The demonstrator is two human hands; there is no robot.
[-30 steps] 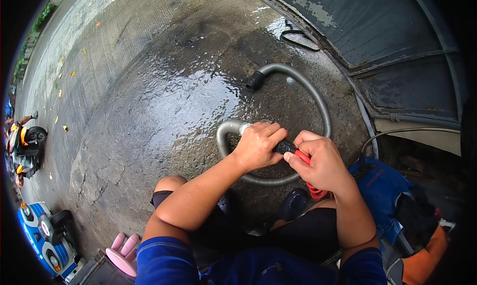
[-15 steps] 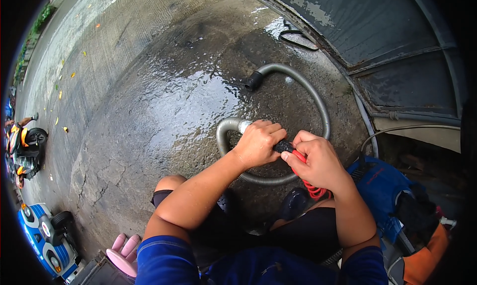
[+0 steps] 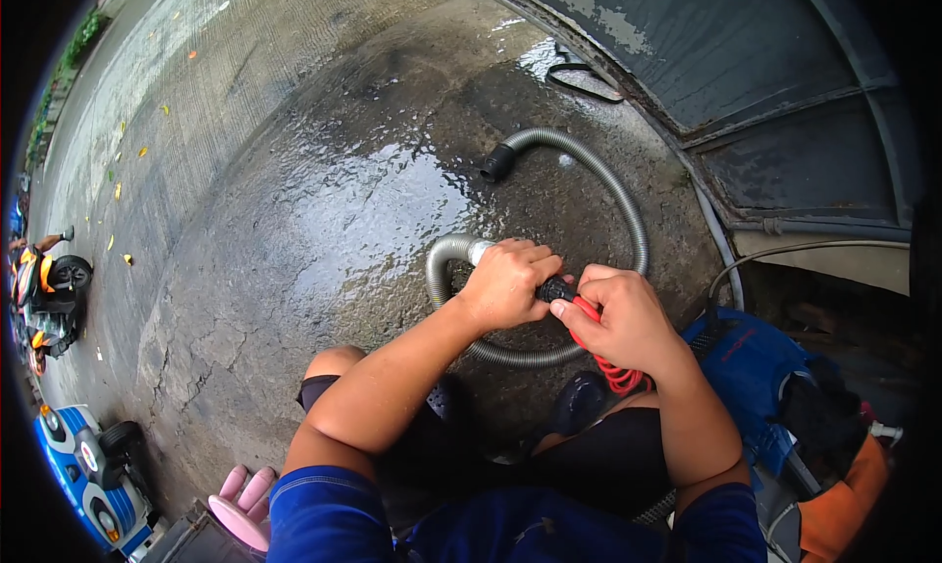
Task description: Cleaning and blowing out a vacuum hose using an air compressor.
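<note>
A grey corrugated hose [image 3: 629,202] loops over the wet concrete in front of me, its loose black cuff [image 3: 498,162] lying at the far end. My left hand [image 3: 508,282] is wrapped round the other end of this hose, next to a pale collar [image 3: 480,252]. From that fist sticks out a black ribbed fitting [image 3: 557,288]. Close beside it, my right hand [image 3: 625,315] pinches a red tube [image 3: 587,309] that meets the fitting. Below the right hand hangs a red coil [image 3: 622,379]. The exact joint is partly covered by my fingers.
A dark metal gate [image 3: 785,151] stands at the right, with a black strap [image 3: 585,82] by its foot. Blue equipment [image 3: 751,367] and orange cloth [image 3: 846,504] lie close to my right. A blue-and-white toy vehicle [image 3: 90,475] and a motorcycle [image 3: 49,288] are at the left.
Both hands keep almost the same hold and place. A bit of blue with a foot-like shape has come into view at the top edge.
</note>
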